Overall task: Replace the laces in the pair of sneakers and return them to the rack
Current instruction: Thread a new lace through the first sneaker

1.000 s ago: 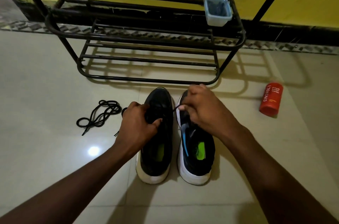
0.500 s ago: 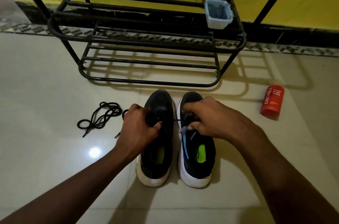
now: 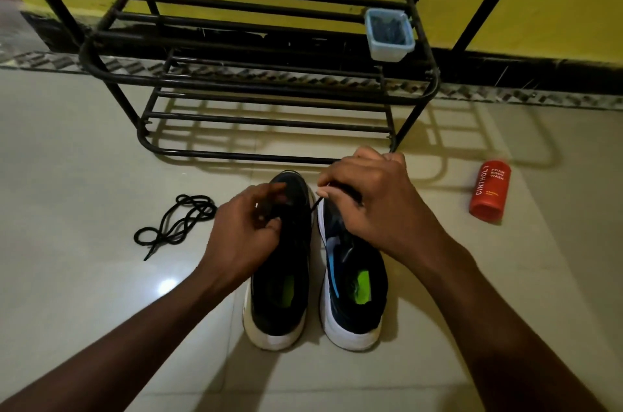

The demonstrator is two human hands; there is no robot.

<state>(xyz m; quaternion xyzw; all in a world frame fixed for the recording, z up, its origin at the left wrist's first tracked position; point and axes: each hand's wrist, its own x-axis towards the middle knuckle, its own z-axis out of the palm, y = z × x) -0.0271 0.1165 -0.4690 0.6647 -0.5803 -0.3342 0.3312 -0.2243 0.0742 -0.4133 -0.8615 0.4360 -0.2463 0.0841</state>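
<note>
Two black sneakers with white soles stand side by side on the floor, toes toward the rack: the left sneaker (image 3: 283, 293) and the right sneaker (image 3: 354, 297) with a blue stripe. My left hand (image 3: 246, 229) is over the left sneaker's lace area with curled fingers pinching a black lace. My right hand (image 3: 371, 202) hovers over the right sneaker's toe and pinches the other part of that lace (image 3: 314, 204), which runs taut between the shoes. A loose black lace (image 3: 175, 226) lies coiled on the floor to the left.
A black metal shoe rack (image 3: 269, 81) stands just behind the sneakers against a yellow wall. A small clear plastic box (image 3: 389, 34) sits on its middle shelf at the right. A red body wash bottle (image 3: 489, 191) lies on the floor at right.
My right hand has moved up and away toward the rack, drawing the lace out. My left hand has stayed on the left sneaker.
</note>
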